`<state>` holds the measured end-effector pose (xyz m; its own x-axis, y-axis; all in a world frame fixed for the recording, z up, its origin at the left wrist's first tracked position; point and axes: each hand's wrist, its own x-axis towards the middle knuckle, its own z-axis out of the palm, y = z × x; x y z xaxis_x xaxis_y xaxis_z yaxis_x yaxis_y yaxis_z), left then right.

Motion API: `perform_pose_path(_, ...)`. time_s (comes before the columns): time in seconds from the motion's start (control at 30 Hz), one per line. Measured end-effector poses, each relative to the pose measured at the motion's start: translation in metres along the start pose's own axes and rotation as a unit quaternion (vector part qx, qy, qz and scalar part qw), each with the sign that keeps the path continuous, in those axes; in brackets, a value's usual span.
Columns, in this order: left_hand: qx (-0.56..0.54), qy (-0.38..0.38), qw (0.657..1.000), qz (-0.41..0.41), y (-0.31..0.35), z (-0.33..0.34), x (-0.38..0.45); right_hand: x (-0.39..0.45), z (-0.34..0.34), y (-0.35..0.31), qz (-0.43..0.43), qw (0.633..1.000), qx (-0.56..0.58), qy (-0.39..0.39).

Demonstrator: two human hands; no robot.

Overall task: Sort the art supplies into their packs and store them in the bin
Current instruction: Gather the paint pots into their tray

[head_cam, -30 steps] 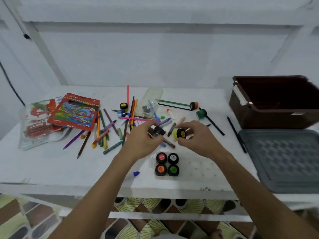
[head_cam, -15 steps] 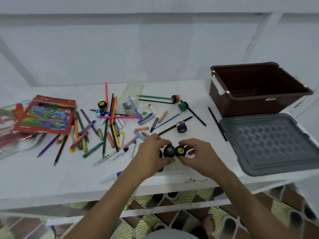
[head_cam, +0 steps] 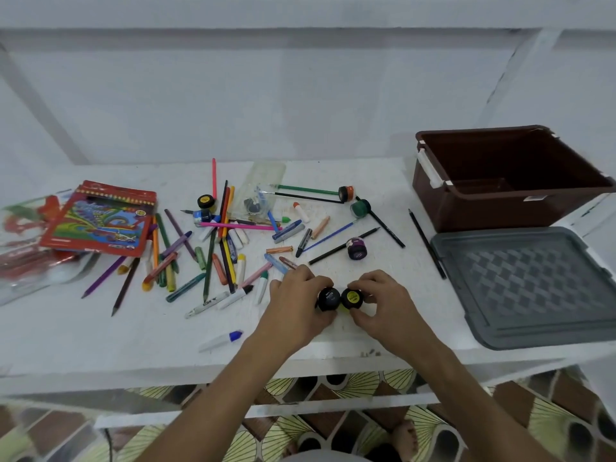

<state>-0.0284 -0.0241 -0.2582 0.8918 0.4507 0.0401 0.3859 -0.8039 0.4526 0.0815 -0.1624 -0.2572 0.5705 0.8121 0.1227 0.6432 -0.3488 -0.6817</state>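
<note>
Your left hand (head_cam: 293,303) pinches a black-lidded paint pot (head_cam: 328,298) and your right hand (head_cam: 383,303) pinches a yellow-labelled paint pot (head_cam: 352,297), fingers curled round each. The two pots touch side by side, well left of the brown bin (head_cam: 500,208) and near the front edge of the white worktop (head_cam: 100,335). Whether more pots sit under your hands, cannot tell.

Handling, as a judgement: small, round, hard plastic pots, light, stiff, smooth lids, likely a bit slippery. Grip the side walls, not the lid, and keep them upright in case a lid is loose.

A purple paint pot (head_cam: 356,250) stands left of the bin, beyond your hands. The green paint pot (head_cam: 360,208) and orange paint pot (head_cam: 346,193) lie farther back, with thin brushes by them.

Far left of the bin is a scatter of pencils and crayons (head_cam: 206,258): thin rigid sticks, waxy stubs, which roll easily. The glossy red pencil pack (head_cam: 100,221) is flat card, farthest left. The grey lid (head_cam: 526,285) is ribbed plastic, just in front of the bin. The bin looks rigid, with deep, smooth walls.
</note>
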Motion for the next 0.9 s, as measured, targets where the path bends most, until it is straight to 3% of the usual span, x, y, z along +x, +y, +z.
perform_pose_path(0.23, 0.004, 0.002, 1.000, -0.002, 0.0004, 0.0026, 0.0021, -0.0009, 0.0021, 0.0007, 0.004, 0.999, -0.032, 0.001)
perform_pose_path(0.9, -0.009, -0.002, 1.000, 0.013, 0.0017, -0.0023, 0.0013, -0.0043, 0.0008, 0.0012, 0.031, 0.999, 0.016, 0.026)
